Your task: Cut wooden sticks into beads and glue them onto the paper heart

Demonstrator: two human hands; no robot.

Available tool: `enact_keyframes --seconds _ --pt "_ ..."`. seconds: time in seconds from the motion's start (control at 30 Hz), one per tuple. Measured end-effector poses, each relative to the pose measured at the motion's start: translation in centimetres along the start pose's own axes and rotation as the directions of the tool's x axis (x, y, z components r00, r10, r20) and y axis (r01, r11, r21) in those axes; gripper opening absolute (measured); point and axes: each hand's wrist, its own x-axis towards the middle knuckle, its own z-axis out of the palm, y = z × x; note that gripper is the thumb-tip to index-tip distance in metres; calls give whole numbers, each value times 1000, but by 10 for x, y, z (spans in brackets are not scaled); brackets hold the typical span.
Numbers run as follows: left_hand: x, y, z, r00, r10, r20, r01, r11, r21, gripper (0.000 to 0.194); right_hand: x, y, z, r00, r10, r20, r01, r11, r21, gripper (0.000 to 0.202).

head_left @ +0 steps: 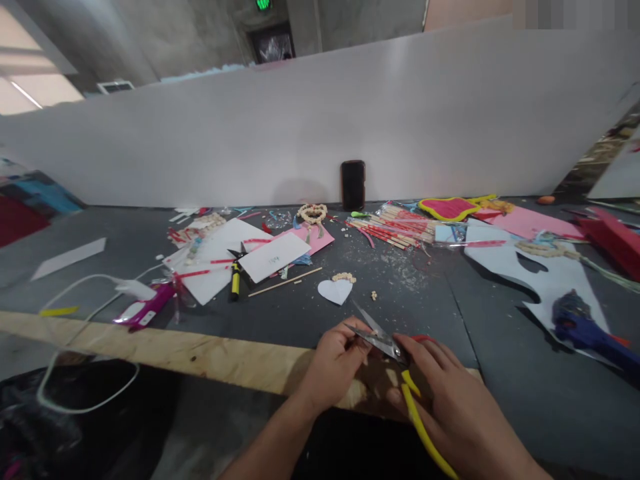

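My right hand [453, 397] grips a pair of scissors [384, 343] with yellow handles, their blades apart and pointing away to the left. My left hand [330, 367] is closed in a pinch beside the blades, over the table's front edge. What its fingers hold is too small and too hidden to name; a tiny pale bit shows near the blades. Beyond the hands lies a white paper heart [334, 292], with a curved row of small beige pieces [344, 277] along its upper right edge. A few more beige bits [374, 295] lie just right of it.
Left are black-and-yellow pliers [235, 280], a thin stick [285, 283], white cards [274, 257] and a purple device [146, 307] with a white cable. A phone [353, 185] leans on the back panel. Red-banded sticks [393, 227] and a blue glue gun [593, 333] are rightward.
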Motion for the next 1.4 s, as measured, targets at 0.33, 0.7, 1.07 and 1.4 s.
enact_keyframes --seconds 0.33,0.7,1.07,1.4 --pt "-5 2 0 998 48 -50 -42 992 117 26 -1 -6 6 999 -43 -17 42 998 -37 52" --pt "-10 6 3 989 109 -103 -72 948 309 24 1 -4 2 992 -125 -27 120 982 -145 40" --pt "-8 6 10 981 84 -175 -52 982 183 11 -3 -5 -4 999 -45 -19 42 992 -121 41" --pt "-6 24 7 993 -110 47 109 994 28 6 -5 -7 -3 985 -110 -136 87 982 -165 67"
